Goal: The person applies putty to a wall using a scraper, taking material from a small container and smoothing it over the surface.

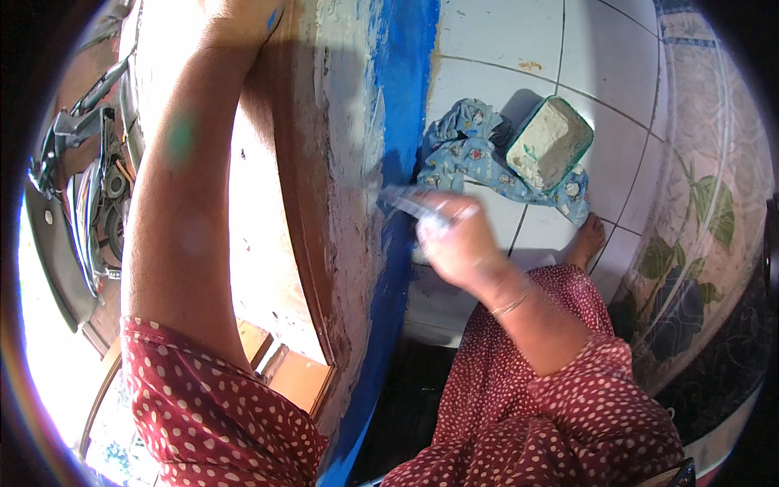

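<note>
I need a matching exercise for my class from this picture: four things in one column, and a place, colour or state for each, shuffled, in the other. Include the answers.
Column one
1. Tub
2. Cloth
3. Tool
4. Bracelet

Column two
A. Blurred, gripped in the right hand
B. Around the right wrist
C. Holding pale paste
D. Blue and patterned, on the tiles

Pairs: 1-C, 2-D, 3-A, 4-B
</note>
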Tool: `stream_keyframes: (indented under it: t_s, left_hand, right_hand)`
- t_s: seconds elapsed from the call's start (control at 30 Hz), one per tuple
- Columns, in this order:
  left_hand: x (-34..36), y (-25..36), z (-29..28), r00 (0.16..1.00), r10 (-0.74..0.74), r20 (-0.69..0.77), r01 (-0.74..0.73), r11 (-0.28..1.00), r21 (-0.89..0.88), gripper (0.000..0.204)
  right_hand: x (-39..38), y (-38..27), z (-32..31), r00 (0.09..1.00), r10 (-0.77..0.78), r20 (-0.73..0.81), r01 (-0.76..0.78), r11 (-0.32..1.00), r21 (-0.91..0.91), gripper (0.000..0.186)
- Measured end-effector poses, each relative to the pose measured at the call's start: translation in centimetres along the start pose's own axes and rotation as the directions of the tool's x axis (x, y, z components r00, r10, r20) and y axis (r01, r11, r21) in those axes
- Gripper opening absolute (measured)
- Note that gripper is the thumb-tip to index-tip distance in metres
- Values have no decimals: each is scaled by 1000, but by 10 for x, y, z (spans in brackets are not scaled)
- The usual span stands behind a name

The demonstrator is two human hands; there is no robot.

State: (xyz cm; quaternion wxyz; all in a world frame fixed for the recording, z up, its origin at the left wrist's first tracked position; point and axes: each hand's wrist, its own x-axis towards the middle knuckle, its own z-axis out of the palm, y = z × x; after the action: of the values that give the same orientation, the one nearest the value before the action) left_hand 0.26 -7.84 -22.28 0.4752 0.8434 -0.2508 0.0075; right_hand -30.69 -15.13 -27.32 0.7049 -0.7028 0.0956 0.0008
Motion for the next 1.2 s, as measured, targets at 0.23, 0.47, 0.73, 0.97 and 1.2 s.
stream_keyframes:
  t_s: [0.23,0.47,0.73,0.97,1.2]
  left_hand:
    - [-1,19,-10,992,-104,72,111,989,-95,28]
    - [4,1,4,985,-148,85,165,958,-233,33]
    - [7,-11,3,984,-155,91,177,918,-354,42]
    - [6,1,12,993,-103,60,118,916,-383,42]
    - [10,-34,4,994,84,-72,-89,993,-79,40]
  right_hand:
    - [168,18,-66,840,-417,-346,265,873,-410,15]
    - [189,14,-33,895,-282,-346,165,929,-331,13]
    - [143,-1,-86,716,-684,-139,479,627,-614,14]
    - [168,-18,-57,728,-674,-127,577,701,-419,17]
    - [41,-7,-29,958,-269,97,241,942,233,32]
